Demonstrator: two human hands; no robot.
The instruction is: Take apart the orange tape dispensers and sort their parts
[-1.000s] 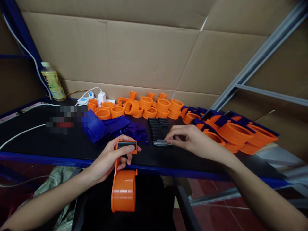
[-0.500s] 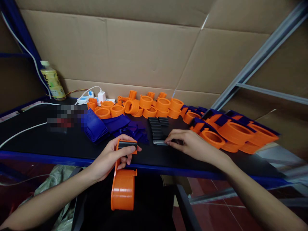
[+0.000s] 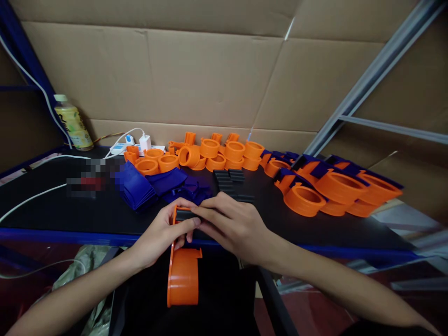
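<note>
My left hand [image 3: 161,233] grips the top of an orange plastic tape-dispenser body [image 3: 183,275], which hangs down in front of the table edge. My right hand [image 3: 234,225] has closed in beside it, fingers pinched at a black ribbed piece [image 3: 183,215] seated in the dispenser's top. Whether the right fingers hold a separate small part is hidden. A row of black ribbed pieces [image 3: 229,181] lies just behind the hands, next to a stack of blue plastic parts [image 3: 137,185].
Orange rings [image 3: 210,156] crowd the back of the black table [image 3: 52,210]. Assembled orange-and-blue dispensers [image 3: 336,186] pile at the right. A drink bottle [image 3: 72,123], a power strip with chargers [image 3: 135,142] and white cables sit at the left. Cardboard walls stand behind.
My right hand left the row of black pieces and moved left to the dispenser top held by my left hand. The dispenser stayed in my left hand.
</note>
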